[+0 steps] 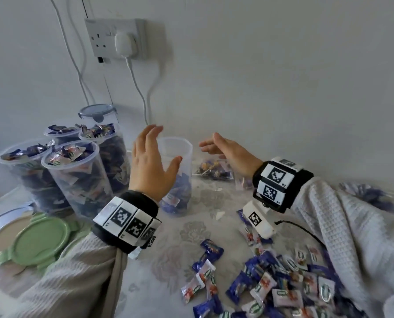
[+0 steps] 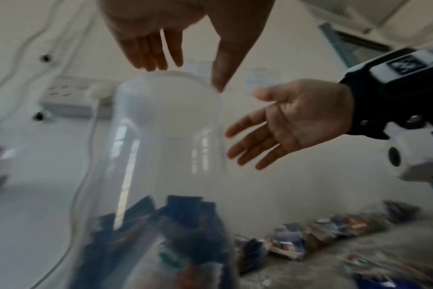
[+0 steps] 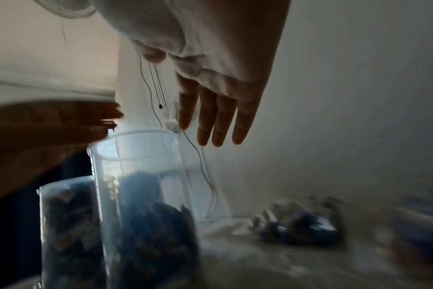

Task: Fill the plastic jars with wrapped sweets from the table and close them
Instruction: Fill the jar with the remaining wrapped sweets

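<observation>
A clear plastic jar (image 1: 182,157) stands mid-table, its lower part holding blue and white wrapped sweets. My left hand (image 1: 153,157) hovers at its near left side, fingers spread and straight, holding nothing. My right hand (image 1: 223,148) is a little to the jar's right, palm open and empty. In the left wrist view the jar (image 2: 161,156) rises between the left hand (image 2: 176,39) and the right hand (image 2: 284,125); neither plainly touches it. The right wrist view shows the right hand (image 3: 218,109) above and beside the jar's rim (image 3: 136,135). A pile of loose wrapped sweets (image 1: 271,283) lies at the near right.
Several full, lidless jars (image 1: 74,175) stand at the left, with one lidded jar (image 1: 98,113) behind them. Green and beige lids (image 1: 40,239) lie at the near left. A clear bag of sweets (image 1: 214,172) sits behind the right hand. A wall socket (image 1: 115,39) and cables hang above.
</observation>
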A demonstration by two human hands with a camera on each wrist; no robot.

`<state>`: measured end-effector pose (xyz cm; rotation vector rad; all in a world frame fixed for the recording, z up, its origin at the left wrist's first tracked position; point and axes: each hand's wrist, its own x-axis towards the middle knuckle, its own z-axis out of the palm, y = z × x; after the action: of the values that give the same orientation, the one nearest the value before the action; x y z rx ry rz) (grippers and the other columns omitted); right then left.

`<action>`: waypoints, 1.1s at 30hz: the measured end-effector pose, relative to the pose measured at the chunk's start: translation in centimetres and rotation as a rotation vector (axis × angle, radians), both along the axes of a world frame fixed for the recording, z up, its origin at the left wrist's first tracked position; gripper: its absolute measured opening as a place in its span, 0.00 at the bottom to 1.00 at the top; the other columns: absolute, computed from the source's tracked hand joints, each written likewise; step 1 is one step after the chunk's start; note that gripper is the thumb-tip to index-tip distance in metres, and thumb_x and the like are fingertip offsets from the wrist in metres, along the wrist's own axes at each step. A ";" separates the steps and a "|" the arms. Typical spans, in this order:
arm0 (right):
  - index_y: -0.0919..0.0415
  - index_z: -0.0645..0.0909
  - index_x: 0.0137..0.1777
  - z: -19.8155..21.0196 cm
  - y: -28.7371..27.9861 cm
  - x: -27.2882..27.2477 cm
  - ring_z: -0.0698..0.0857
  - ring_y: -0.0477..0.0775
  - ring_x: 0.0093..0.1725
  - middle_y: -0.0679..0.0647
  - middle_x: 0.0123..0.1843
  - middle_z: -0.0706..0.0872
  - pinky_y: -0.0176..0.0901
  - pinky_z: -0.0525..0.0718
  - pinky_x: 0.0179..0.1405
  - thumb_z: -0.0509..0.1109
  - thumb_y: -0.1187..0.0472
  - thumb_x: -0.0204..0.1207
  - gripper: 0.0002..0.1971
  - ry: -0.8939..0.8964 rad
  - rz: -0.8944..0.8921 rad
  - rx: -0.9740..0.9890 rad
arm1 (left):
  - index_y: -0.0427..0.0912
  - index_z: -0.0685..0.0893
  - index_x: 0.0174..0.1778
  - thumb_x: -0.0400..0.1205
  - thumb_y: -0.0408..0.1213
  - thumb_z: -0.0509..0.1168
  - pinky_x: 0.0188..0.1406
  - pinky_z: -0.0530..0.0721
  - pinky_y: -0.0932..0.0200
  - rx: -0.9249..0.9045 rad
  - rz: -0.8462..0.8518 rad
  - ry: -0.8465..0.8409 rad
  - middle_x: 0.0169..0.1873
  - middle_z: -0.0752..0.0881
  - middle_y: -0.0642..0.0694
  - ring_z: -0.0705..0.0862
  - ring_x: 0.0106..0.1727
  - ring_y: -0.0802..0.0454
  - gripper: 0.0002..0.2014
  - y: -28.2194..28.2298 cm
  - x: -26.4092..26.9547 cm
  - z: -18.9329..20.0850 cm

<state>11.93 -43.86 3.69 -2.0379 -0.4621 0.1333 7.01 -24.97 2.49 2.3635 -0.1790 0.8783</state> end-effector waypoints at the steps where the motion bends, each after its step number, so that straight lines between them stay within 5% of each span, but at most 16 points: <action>1: 0.55 0.79 0.65 -0.7 -1.5 -0.5 0.78 0.51 0.69 0.55 0.69 0.81 0.43 0.73 0.68 0.41 0.47 0.87 0.26 0.044 0.012 -0.058 | 0.35 0.74 0.67 0.73 0.30 0.71 0.66 0.62 0.64 0.021 -0.041 -0.093 0.66 0.75 0.37 0.72 0.66 0.41 0.26 -0.9 -0.5 -0.2; 3: 0.57 0.76 0.72 -2.2 -4.6 -1.8 0.73 0.51 0.74 0.53 0.75 0.76 0.44 0.64 0.76 0.42 0.47 0.87 0.27 0.108 0.053 -0.286 | 0.37 0.81 0.56 0.74 0.26 0.65 0.55 0.69 0.72 0.031 -0.233 -0.125 0.52 0.80 0.44 0.76 0.52 0.51 0.15 -2.9 -1.2 -0.9; 6: 0.60 0.63 0.81 -5.4 -7.9 -3.7 0.63 0.53 0.81 0.56 0.82 0.64 0.36 0.55 0.76 0.46 0.54 0.89 0.23 0.239 0.141 -0.622 | 0.37 0.83 0.51 0.77 0.21 0.60 0.44 0.68 0.82 0.003 -0.476 0.166 0.46 0.82 0.47 0.76 0.44 0.56 0.12 -5.8 -1.2 -2.7; 9: 0.64 0.58 0.82 -7.7 -9.1 -5.5 0.58 0.59 0.83 0.62 0.83 0.60 0.44 0.53 0.80 0.49 0.57 0.89 0.24 0.316 0.121 -0.764 | 0.40 0.80 0.62 0.83 0.27 0.56 0.56 0.69 0.75 0.038 -0.518 0.523 0.61 0.82 0.44 0.79 0.59 0.52 0.14 -8.5 -0.3 -5.0; 11: 0.58 0.52 0.84 -7.6 -9.1 -7.2 0.52 0.53 0.84 0.54 0.85 0.53 0.39 0.45 0.77 0.47 0.53 0.88 0.26 0.347 0.190 -0.806 | 0.44 0.75 0.69 0.86 0.34 0.54 0.66 0.68 0.64 0.106 -0.528 0.725 0.69 0.76 0.45 0.74 0.69 0.49 0.16 -9.9 0.2 -6.1; 15: 0.51 0.55 0.83 -7.1 -9.2 -10.4 0.54 0.51 0.83 0.51 0.85 0.55 0.40 0.49 0.79 0.48 0.50 0.88 0.25 0.393 0.302 -0.822 | 0.43 0.62 0.78 0.88 0.39 0.50 0.72 0.62 0.62 0.280 -0.632 0.964 0.79 0.64 0.44 0.65 0.78 0.49 0.21 -12.1 0.7 -6.5; 19: 0.45 0.59 0.82 -5.6 -10.3 -12.4 0.59 0.49 0.82 0.47 0.84 0.58 0.42 0.52 0.79 0.48 0.45 0.87 0.24 0.418 0.314 -0.809 | 0.41 0.53 0.82 0.88 0.39 0.49 0.76 0.52 0.62 0.479 -0.686 1.009 0.83 0.50 0.43 0.51 0.83 0.50 0.25 -14.1 1.1 -6.2; 23: 0.49 0.58 0.83 -4.1 -13.5 -13.5 0.60 0.47 0.81 0.46 0.83 0.60 0.39 0.54 0.79 0.46 0.44 0.86 0.26 0.438 0.153 -0.752 | 0.40 0.50 0.82 0.88 0.43 0.50 0.77 0.52 0.59 0.628 -0.665 1.027 0.83 0.46 0.40 0.50 0.83 0.47 0.28 -16.1 1.9 -6.4; 28: 0.52 0.43 0.84 -5.0 -17.7 -13.9 0.45 0.50 0.84 0.50 0.86 0.45 0.39 0.44 0.79 0.43 0.47 0.87 0.28 0.524 -0.050 -0.815 | 0.39 0.55 0.82 0.87 0.42 0.52 0.76 0.58 0.55 0.726 -0.642 1.017 0.81 0.57 0.38 0.58 0.81 0.44 0.27 -17.9 2.1 -6.5; 33: 0.51 0.41 0.85 -6.9 -18.0 -14.9 0.38 0.54 0.84 0.52 0.86 0.39 0.48 0.39 0.81 0.46 0.44 0.86 0.31 0.597 -0.023 -0.829 | 0.40 0.44 0.83 0.88 0.41 0.51 0.77 0.49 0.60 0.790 -0.745 1.121 0.82 0.44 0.39 0.48 0.83 0.46 0.30 -17.5 -0.1 -6.6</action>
<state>-2.92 -61.87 -3.20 -2.6325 0.0205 1.0276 6.95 -42.49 -4.09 2.7090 -0.9561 -1.0422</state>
